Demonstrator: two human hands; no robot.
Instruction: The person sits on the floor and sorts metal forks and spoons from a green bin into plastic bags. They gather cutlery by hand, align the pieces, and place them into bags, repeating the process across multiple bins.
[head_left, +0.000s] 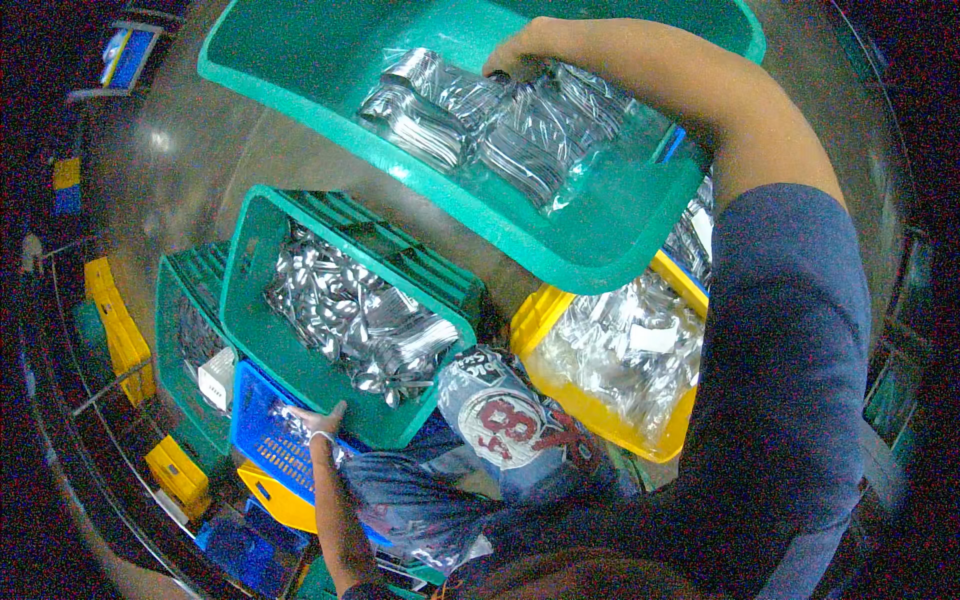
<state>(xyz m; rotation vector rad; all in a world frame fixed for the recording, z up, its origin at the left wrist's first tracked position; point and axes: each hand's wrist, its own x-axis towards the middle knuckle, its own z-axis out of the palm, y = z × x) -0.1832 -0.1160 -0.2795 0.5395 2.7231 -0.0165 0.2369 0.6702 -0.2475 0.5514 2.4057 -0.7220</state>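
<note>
In the large green crate (300, 105) at the top, my right hand (525, 56) reaches down onto plastic-wrapped bundles of metal cutlery (525, 139). Its fingers curl into the clear wrap of one bundle, and their tips are partly hidden. My left hand (322, 421), with a pale band at the wrist, is low on the left over the blue perforated basket (281, 454). Its thumb and fingers are spread, with no item visible in them. Small shiny pieces lie in the basket beside it. The hand is close to the rim of a second green crate (349, 442) holding loose spoons and other cutlery (352, 307).
A yellow crate (536, 322) holds plastic-wrapped cutlery with a white label (654, 339). A further green crate (176, 352) on the left contains a white box (217, 375). Yellow bins (120, 330) stand farther left. My jeans-covered leg (510, 420) is between the crates.
</note>
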